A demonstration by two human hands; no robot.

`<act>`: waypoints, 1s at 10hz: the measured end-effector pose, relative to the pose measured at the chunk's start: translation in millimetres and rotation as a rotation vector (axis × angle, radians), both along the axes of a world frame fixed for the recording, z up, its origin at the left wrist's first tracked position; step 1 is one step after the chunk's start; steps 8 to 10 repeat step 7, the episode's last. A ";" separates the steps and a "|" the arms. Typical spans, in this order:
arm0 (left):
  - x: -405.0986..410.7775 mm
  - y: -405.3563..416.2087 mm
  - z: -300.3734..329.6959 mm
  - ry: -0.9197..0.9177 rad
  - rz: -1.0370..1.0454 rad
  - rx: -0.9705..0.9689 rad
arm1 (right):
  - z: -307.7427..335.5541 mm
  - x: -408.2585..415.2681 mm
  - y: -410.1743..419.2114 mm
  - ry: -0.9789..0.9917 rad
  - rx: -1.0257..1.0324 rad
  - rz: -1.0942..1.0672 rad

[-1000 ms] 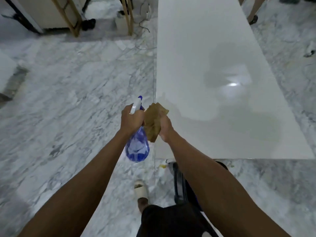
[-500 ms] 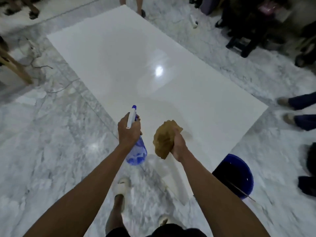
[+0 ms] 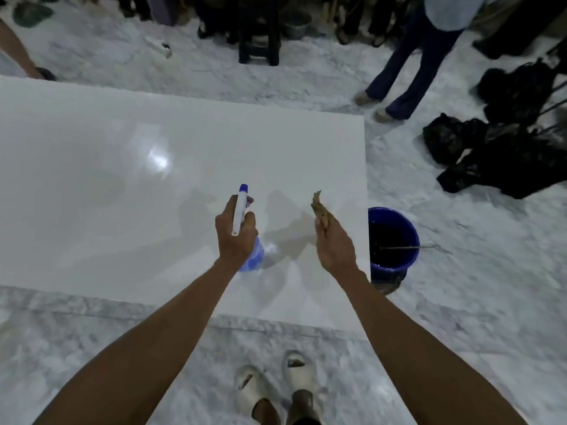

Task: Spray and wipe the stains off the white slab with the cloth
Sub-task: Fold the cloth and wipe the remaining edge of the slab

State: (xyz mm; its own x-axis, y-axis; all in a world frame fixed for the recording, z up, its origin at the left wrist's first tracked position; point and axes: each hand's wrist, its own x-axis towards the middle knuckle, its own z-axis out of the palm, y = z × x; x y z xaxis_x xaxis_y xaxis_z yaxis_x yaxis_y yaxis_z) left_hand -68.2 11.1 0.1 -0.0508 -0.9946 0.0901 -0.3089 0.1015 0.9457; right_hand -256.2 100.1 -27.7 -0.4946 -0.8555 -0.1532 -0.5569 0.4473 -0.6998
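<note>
A blue bucket (image 3: 393, 237) of dark liquid stands right of the glossy white slab (image 3: 122, 185), above which the left hand (image 3: 235, 233) grips the spray bottle (image 3: 245, 228) and the right hand (image 3: 334, 242) holds the brown cloth (image 3: 319, 208).

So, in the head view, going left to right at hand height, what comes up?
Slab → left hand gripping the spray bottle → right hand holding the cloth → blue bucket on the floor.

A blue bucket (image 3: 393, 237) stands on the marble floor (image 3: 491, 286), black bags (image 3: 503, 154) lie further right, and a dark stool (image 3: 259, 38) and a bystander's legs (image 3: 405, 78) stand beyond.
</note>
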 end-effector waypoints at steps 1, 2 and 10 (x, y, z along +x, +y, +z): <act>-6.2 1.1 -12.8 -0.035 -0.020 -0.077 | -44.7 29.2 9.3 0.419 0.152 0.095; -4.8 4.6 -22.4 -0.050 -0.026 -0.136 | -91.0 68.0 26.5 0.503 0.243 0.276; 28.1 28.4 -27.7 -0.064 -0.122 0.097 | -69.2 73.9 26.9 0.369 0.510 0.322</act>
